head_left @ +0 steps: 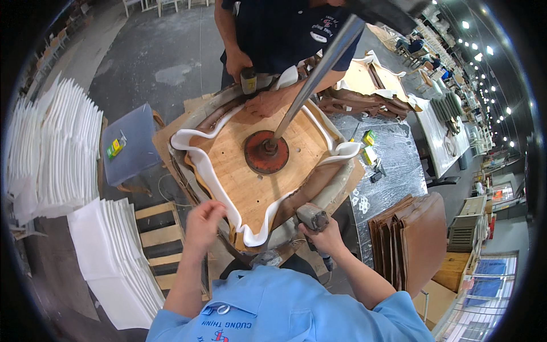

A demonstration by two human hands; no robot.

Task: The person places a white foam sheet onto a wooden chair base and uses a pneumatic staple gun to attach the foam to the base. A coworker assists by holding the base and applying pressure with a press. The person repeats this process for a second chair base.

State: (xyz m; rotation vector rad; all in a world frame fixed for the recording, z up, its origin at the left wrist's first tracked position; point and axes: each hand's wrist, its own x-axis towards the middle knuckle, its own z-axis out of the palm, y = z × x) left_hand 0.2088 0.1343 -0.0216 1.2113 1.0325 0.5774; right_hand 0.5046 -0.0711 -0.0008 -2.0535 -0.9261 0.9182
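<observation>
A wooden seat panel (225, 154), edged with white foam (212, 185) and brown upholstery cover (302, 195), lies in front of me. A red round press plate (266, 152) on a metal rod bears down on its middle. My right hand (326, 238) grips a staple gun (313, 216) by the panel's near right edge. Close to the foam at the near left, my left hand (206, 223) has its fingers curled together; whether anything is between them is hidden. Across the panel, a co-worker's hand (238, 64) holds another staple gun (248, 81), while their other hand (266, 104) rests at the far edge.
Stacks of white sheets (54, 148) stand on the left, near a blue-topped stool (130, 145) and a wooden pallet (159, 233). At right are a plastic-covered table (393, 162) with small boxes and tools, and a pile of brown covers (410, 242). The slanting metal rod (319, 80) crosses above the panel.
</observation>
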